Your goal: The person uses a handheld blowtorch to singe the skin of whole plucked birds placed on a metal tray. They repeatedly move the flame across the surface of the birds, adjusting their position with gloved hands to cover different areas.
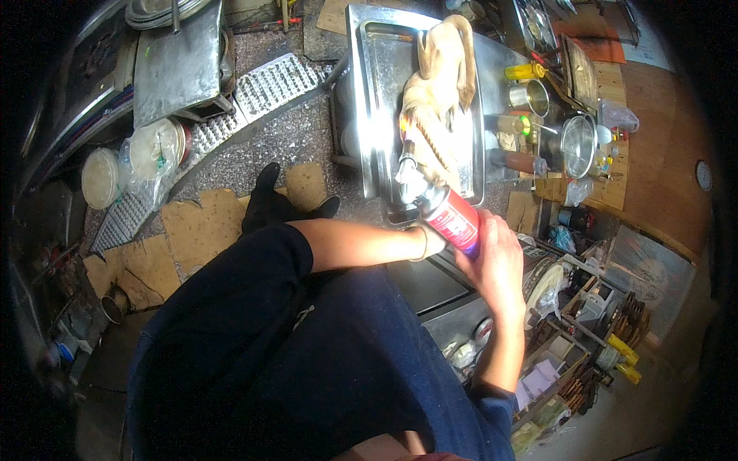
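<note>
Clothing (307, 353), red canister (457, 223) (tray (390, 69) behind)

From here I see a steel surface (354, 46) with a metal tray (390, 54) on it, a pale carcass (429, 88) lying lengthwise in the tray

Whole animal carcass (442, 81) — tan, skin-on look, long limb curved at far end, darker ridged stretch near end — lies lengthwise in shiny metal tray (386, 69). Gas blowtorch (453, 218): red canister, silvery head, held tilted over near end, nozzle pointing away; orange glow at carcass's left edge.
</note>
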A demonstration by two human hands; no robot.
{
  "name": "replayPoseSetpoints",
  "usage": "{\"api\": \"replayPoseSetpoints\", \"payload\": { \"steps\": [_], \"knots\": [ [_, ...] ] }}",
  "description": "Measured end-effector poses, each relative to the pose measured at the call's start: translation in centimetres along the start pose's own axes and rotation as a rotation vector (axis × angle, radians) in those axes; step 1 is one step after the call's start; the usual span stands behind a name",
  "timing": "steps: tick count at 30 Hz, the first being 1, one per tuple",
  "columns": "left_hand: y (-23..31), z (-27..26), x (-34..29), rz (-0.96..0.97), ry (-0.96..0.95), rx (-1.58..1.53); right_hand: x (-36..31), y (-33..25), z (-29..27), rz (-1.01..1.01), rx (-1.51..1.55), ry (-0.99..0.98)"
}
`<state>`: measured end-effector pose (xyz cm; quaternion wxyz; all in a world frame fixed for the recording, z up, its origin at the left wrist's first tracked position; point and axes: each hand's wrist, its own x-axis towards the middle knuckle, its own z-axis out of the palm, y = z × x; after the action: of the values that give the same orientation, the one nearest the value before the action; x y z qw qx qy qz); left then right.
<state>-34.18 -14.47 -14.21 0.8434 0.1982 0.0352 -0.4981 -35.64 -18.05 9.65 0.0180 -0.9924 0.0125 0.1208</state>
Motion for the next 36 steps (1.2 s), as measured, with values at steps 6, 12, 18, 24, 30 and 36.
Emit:
{"api": "replayPoseSetpoints", "payload": {
  "steps": [6,12,18,24,30,36],
  "knots": [
    [-0.2,-0.2,-0.3,-0.038,0.004,-0.004,0.1,0.0,0.1,-0.022,-0.003,0.007],
    [-0.3,-0.8,-0.8,-0.086,0.018,0.022,0.5,0.1,0.4,-0.029,-0.030,0.021],
    [-0.7,-1.7,-1.4,-0.150,0.033,0.060,0.7,0.3,0.6,-0.046,-0.051,0.053],
    [-1.0,-2.0,-1.6,-0.178,0.034,0.072,0.8,0.3,0.5,-0.048,-0.037,0.055],
    [-1.0,-2.2,-1.5,-0.185,0.030,0.068,0.4,0.1,0.1,-0.032,-0.034,0.046],
    [-1.1,-2.5,-1.5,-0.194,0.028,0.062,0.1,0.3,0.1,-0.037,-0.004,0.045]
  ]
}}
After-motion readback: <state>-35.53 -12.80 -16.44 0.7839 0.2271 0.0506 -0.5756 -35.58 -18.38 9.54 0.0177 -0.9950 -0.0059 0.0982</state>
